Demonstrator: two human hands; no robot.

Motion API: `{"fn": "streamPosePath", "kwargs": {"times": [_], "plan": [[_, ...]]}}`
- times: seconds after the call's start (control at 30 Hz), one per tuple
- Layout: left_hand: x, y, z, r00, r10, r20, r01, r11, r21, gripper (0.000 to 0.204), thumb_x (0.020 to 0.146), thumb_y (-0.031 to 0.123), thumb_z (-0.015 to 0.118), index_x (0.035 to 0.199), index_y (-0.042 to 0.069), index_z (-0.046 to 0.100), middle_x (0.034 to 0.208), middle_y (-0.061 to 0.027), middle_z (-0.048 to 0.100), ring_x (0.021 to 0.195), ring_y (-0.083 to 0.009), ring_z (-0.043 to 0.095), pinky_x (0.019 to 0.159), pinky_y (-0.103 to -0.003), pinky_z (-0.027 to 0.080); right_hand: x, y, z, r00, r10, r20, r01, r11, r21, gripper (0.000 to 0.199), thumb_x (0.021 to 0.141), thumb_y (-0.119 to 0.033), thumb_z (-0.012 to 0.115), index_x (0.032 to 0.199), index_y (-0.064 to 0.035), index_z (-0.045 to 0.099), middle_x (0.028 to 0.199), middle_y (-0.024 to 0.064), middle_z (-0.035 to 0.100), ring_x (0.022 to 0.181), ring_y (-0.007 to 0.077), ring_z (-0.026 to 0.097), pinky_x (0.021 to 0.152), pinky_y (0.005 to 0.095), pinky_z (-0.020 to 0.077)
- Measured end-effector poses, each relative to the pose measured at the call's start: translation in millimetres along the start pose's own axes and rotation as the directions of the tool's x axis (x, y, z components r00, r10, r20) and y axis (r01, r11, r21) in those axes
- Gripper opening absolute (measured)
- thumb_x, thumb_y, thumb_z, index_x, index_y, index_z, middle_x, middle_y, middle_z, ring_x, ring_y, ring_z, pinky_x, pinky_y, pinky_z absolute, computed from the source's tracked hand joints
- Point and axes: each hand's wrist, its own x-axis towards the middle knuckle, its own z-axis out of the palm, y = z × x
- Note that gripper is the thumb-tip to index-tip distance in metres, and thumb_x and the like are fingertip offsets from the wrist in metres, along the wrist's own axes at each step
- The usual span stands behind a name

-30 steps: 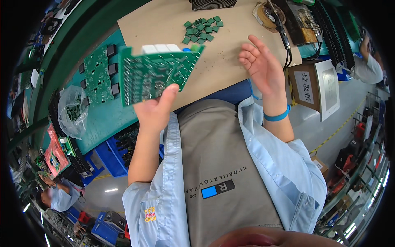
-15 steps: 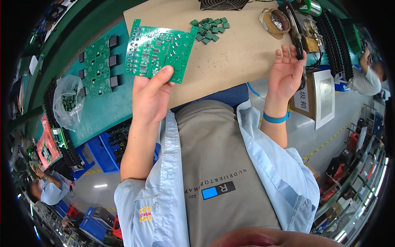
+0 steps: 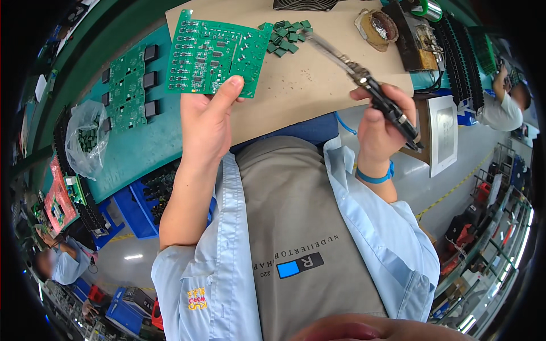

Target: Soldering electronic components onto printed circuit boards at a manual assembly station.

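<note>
Hands: left (image 3: 207, 122) holds one circuit board (image 3: 218, 52), right (image 3: 378, 128) one soldering iron (image 3: 364, 82).

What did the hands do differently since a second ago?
The right hand was empty with its palm open; now it has picked up a soldering iron, tip pointing toward the pile of small green parts. The left hand has turned the green circuit board to face up. That hand still grips the board, and the pile has not moved.

To your left, a clear plastic bag (image 3: 85, 136) of dark parts lies on the teal mat; to your right, a white printed sheet (image 3: 443, 133) on a box.
</note>
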Motion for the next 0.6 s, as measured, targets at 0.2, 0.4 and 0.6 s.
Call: {"fn": "streamPosePath", "kwargs": {"times": [0.2,0.4,0.6], "plan": [[-1,-3,9,0.999,0.038,-0.005,-0.038,0.999,-0.012,0.04,0.093,-0.002,0.068,0.131,0.003,0.057,0.107,-0.0075,0.07,0.087,-0.0138,0.064,0.073,-0.027,0.052,-6,-9,25,0.987,0.089,0.133,-0.09,0.996,-0.005,0.045,0.085,-0.001,0.08,0.124,0.006,0.059,0.104,0.0207,0.07,0.084,0.0295,0.075,0.076,0.0355,0.0615],[-4,3,19,0.994,0.099,-0.036,-0.098,0.995,0.014,0.04,0.092,-0.002,0.069,0.13,0.003,0.057,0.106,-0.0075,0.069,0.086,-0.014,0.064,0.073,-0.027,0.053,-8,-6,30,0.956,0.28,0.089,-0.293,0.93,0.221,0.045,0.085,-0.002,0.08,0.124,0.0056,0.059,0.098,0.0216,0.073,0.083,0.0283,0.075,0.076,0.0342,0.0617],[-6,4,20,0.993,0.114,-0.02,-0.113,0.993,0.017,0.041,0.093,-0.003,0.068,0.132,0.004,0.056,0.109,-0.0079,0.069,0.088,-0.0139,0.064,0.074,-0.026,0.051,-4,-7,34,0.954,0.295,0.057,-0.298,0.909,0.29,0.043,0.086,-0.002,0.079,0.124,0.0056,0.059,0.097,0.0216,0.073,0.083,0.0284,0.075,0.076,0.0344,0.0618]]}}
